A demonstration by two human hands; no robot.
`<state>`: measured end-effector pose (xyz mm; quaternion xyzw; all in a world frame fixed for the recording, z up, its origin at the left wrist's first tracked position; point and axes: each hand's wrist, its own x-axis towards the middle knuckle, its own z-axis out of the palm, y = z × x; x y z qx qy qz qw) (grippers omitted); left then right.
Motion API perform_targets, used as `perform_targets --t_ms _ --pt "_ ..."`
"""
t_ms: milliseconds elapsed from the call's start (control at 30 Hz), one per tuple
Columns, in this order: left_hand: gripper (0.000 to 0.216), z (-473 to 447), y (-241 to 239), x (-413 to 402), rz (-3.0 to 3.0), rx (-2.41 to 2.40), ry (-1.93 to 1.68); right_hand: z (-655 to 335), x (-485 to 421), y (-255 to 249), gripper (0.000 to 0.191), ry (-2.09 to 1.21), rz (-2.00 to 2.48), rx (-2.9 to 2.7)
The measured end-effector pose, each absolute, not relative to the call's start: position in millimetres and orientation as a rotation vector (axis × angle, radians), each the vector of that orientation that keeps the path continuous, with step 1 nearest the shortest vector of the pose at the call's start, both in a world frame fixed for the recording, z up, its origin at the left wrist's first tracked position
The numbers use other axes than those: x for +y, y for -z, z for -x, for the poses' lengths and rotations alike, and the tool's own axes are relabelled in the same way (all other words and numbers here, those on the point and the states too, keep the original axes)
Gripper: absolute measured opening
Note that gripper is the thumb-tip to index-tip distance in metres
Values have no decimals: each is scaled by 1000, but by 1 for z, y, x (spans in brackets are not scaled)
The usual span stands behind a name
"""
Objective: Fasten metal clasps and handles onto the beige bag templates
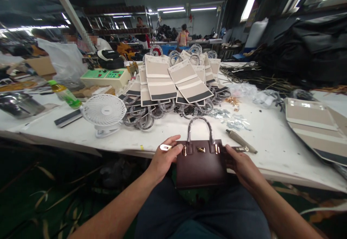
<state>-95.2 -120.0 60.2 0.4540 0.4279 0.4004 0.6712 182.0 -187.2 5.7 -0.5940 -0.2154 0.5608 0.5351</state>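
Between my hands is a small dark brown handbag (201,168), held upright at the table's front edge above my lap. Its rounded handle (201,119) is wrapped in clear plastic and stands up. Gold-coloured fittings sit along the bag's upper front. My left hand (165,157) grips the upper left corner, thumb on the front. A strap end with a pale metal plate (165,147) sticks out by its fingers. My right hand (241,163) holds the upper right side. Near its thumb, another strap end with a metal plate (240,149) points right.
A pile of beige bag panels (159,76) with plastic-wrapped handles lies ahead. A white fan (104,112) stands left, by a bottle (65,94) and metal pot (20,104). A taped tool (241,140) and small metal pieces (235,121) lie right. More panels (311,123) are far right.
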Motion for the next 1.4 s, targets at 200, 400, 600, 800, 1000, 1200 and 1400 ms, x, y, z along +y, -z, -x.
perform_targets --t_ms 200,400,600,800,1000,1200,1400 --pt "57 97 -69 -132 -976 953 -938 -181 -204 -21 51 -940 1789 -804" --pt "53 88 -96 -148 -953 937 -1044 -121 -238 -49 32 -380 1488 -1478" --pt "61 71 -136 -178 -1231 755 -1128 -79 -213 -90 60 -205 1222 -1607" --pt "65 88 -140 -168 -1631 833 -1380 -159 -206 -176 52 -991 1247 -1472" --pt "59 95 -123 -139 -1522 888 -1503 -215 -195 -228 66 -1192 1317 -1582" --pt "74 87 -81 -141 -1061 711 -1177 -231 -160 -193 73 -1625 1212 -1520" --pt "59 93 -32 -177 -1278 573 -625 -225 -158 -129 76 -1931 1016 -1497"
